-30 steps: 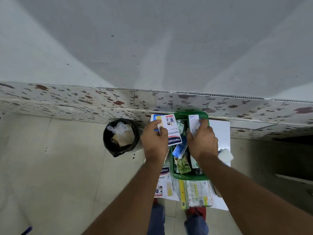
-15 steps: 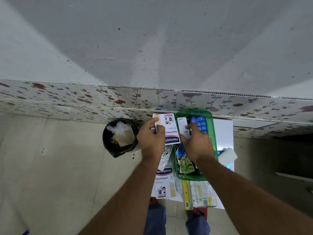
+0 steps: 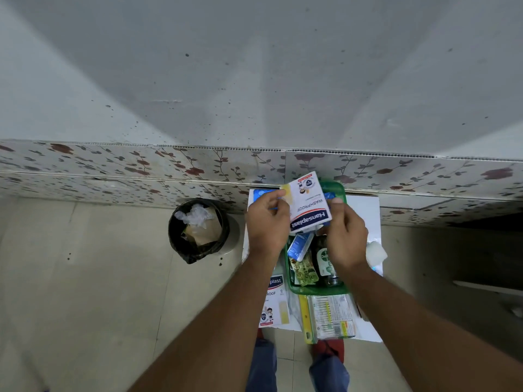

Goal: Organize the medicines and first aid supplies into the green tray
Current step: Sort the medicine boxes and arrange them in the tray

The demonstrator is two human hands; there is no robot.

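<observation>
Green tray (image 3: pixel 317 290): 1, resting on 1 white table (image 3: pixel 365 210) against the floral-tiled wall, partly hidden beneath both hands. 1 black bin (image 3: pixel 198 229) on the floor, left of the table. 2 hands raised over the tray's far end: left hand (image 3: pixel 266 224) pinching the left edge of 1 Hansaplast packet (image 3: pixel 310 206) along with something blue, hard to tell what; right hand (image 3: pixel 346 236) at the packet's right edge, fingers curled, grip unclear. 1 yellow-green box (image 3: pixel 329 316) just in front of the tray. 1 more Hansaplast pack (image 3: pixel 274 302) flat on the table, left of the tray. Inside the tray: 1 Dettol bottle (image 3: pixel 324 258), 1 blue strip (image 3: pixel 300 244), 1 green sachet (image 3: pixel 304 274).
</observation>
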